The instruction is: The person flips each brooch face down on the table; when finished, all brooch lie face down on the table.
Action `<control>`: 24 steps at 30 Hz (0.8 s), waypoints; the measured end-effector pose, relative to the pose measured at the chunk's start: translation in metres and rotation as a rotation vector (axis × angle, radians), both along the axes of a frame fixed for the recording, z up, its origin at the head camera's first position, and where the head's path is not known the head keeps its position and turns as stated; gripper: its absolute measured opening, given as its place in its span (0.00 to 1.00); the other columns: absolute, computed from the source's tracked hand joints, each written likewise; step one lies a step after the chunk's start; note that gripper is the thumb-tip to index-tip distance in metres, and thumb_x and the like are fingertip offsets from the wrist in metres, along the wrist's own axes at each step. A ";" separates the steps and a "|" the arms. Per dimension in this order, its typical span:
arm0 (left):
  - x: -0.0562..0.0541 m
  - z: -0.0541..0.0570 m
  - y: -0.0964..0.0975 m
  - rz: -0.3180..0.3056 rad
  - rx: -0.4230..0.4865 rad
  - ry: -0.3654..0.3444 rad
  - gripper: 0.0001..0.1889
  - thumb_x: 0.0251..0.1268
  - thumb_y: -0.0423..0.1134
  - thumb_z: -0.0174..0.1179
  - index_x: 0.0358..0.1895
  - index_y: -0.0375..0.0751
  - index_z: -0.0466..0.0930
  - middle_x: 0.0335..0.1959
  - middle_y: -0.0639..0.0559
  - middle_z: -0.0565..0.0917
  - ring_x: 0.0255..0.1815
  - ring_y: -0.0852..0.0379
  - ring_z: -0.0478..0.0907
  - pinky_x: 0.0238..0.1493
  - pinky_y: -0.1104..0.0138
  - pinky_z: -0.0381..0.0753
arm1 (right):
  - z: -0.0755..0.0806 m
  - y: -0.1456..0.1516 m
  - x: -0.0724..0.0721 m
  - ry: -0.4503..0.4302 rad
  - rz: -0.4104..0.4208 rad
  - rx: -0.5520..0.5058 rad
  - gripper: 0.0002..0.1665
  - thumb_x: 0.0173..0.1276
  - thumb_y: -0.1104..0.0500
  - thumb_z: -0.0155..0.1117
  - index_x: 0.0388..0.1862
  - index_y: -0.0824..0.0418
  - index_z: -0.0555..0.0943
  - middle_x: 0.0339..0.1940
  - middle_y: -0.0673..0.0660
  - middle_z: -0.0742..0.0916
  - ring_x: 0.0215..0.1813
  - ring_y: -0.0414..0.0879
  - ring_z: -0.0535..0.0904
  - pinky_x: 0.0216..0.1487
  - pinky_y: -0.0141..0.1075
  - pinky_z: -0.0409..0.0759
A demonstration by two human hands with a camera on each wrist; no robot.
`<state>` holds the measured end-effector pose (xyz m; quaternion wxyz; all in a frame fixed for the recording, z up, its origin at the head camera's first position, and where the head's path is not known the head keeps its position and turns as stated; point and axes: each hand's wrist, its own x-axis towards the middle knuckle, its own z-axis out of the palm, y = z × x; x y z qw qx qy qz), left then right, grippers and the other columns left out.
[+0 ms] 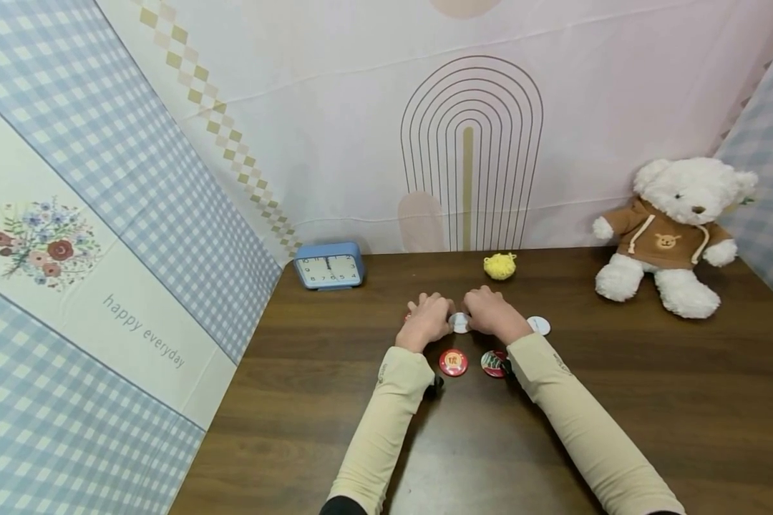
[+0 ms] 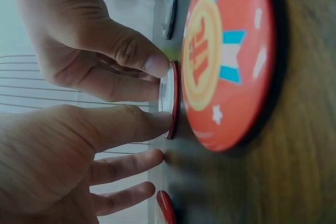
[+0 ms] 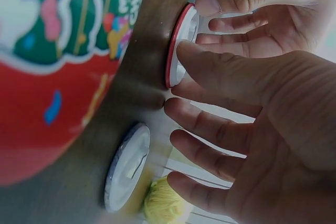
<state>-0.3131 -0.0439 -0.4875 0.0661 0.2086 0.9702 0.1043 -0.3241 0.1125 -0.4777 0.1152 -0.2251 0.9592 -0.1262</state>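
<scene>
A round button badge (image 1: 460, 322), white back up with a red rim, is between my two hands. My left hand (image 1: 427, 321) pinches one side of it with thumb and finger, the other fingers spread. On the opposite side, my right hand (image 1: 492, 313) holds the badge's edge between thumb and finger. Nearer to me lie a red badge with a gold circle (image 1: 453, 363) and a green-and-red Christmas badge (image 1: 492, 363), partly covered by the right wrist's black camera. Beside the right hand is a white-backed badge (image 1: 538, 325). Another red badge (image 2: 166, 207) lies past the left fingers.
A yellow yarn ball (image 1: 499, 266) sits behind the hands, close to the wall. To the back left stands a blue alarm clock (image 1: 329, 266). A white teddy bear (image 1: 673, 236) in a brown hoodie sits at the back right of the wooden table (image 1: 283, 436).
</scene>
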 end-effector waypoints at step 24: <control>0.003 0.004 -0.011 0.028 0.033 -0.014 0.14 0.62 0.40 0.71 0.50 0.44 0.84 0.50 0.46 0.80 0.54 0.42 0.69 0.56 0.42 0.64 | 0.007 -0.006 0.000 0.033 0.054 -0.050 0.14 0.64 0.68 0.67 0.49 0.68 0.85 0.45 0.62 0.85 0.52 0.64 0.75 0.53 0.60 0.72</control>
